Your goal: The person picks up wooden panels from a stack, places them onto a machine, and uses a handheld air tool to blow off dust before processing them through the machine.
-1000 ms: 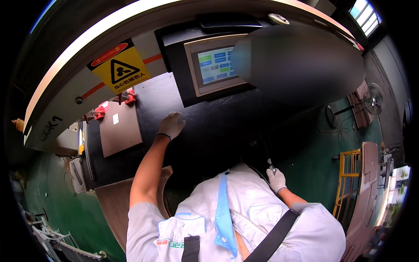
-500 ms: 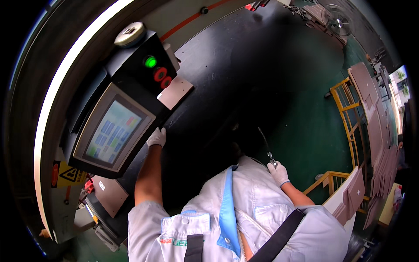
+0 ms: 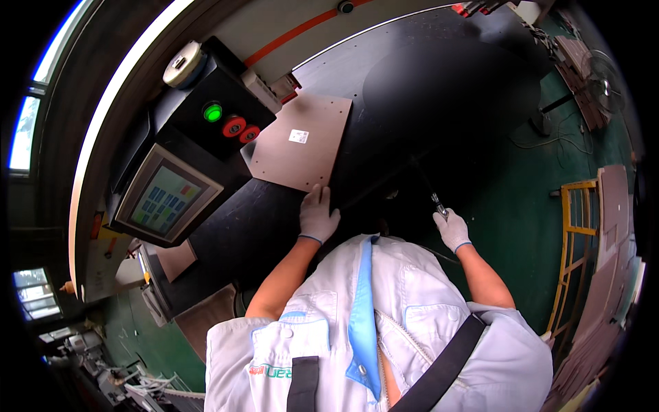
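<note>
My left hand (image 3: 318,215), in a white glove, reaches the near corner of a brown flat panel (image 3: 292,147). Its fingers are stretched out, and the fingertips lie at the panel's edge. The panel has small holes along its edges and a white label; its left end is hidden behind the control console. Gloved as well, my right hand (image 3: 452,229) is closed around an air blow gun (image 3: 438,203) with a long thin dark nozzle that points away from me, over the dark table edge. The nozzle's tip fades into the dark surface.
A control console (image 3: 165,199) with a touch screen, a lit green button and red buttons stands at left over the black table (image 3: 226,213). Yellow racks (image 3: 567,233) with brown boards stand at right on the green floor. A fan (image 3: 600,82) is at far right.
My left hand has moved right, from the console's edge to the panel's corner. Far more of the panel now shows beyond the console. My view has turned; the right hand still grips the blow gun.
</note>
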The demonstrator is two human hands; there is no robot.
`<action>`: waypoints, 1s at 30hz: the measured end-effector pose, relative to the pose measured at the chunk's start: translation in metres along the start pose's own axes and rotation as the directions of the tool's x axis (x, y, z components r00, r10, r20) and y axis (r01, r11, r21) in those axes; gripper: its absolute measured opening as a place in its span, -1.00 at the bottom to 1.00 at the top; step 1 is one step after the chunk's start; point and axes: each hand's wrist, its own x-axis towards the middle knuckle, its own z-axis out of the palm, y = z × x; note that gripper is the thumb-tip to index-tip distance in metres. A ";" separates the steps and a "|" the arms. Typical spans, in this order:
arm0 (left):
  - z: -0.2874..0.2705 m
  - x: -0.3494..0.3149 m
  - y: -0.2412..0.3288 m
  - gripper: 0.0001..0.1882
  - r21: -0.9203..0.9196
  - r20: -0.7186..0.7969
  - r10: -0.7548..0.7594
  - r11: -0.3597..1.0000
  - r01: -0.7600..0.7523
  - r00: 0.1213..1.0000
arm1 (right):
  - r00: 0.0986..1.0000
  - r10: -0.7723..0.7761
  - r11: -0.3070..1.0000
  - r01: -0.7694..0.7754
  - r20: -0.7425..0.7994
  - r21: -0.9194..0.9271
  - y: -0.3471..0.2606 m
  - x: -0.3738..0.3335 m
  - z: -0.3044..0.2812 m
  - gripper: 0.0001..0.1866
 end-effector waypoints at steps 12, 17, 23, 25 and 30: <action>-0.019 0.006 -0.064 -0.16 0.094 -0.107 -0.310 0.943 0.320 0.945 | 0.964 -0.141 0.959 0.190 0.226 -0.211 -0.093 0.030 -0.023 -0.55; -0.018 0.011 -0.088 -0.25 -0.099 -0.088 -0.284 0.956 0.276 0.955 | 0.941 -0.186 0.947 0.248 0.283 -0.204 -0.115 0.034 -0.010 -0.55; -0.014 -0.017 -0.056 -0.38 0.018 -0.083 -0.424 0.904 0.427 0.902 | 0.920 -0.269 0.926 0.329 0.284 -0.187 -0.143 0.061 -0.009 -0.58; -0.014 -0.025 -0.058 -0.40 0.055 -0.090 -0.459 0.884 0.464 0.884 | 0.914 -0.276 0.922 0.339 0.298 -0.185 -0.154 0.070 -0.001 -0.58; -0.012 -0.028 -0.073 -0.45 0.101 -0.194 -0.437 0.882 0.461 0.878 | 0.905 -0.279 0.921 0.347 0.320 -0.178 -0.173 0.076 0.007 -0.58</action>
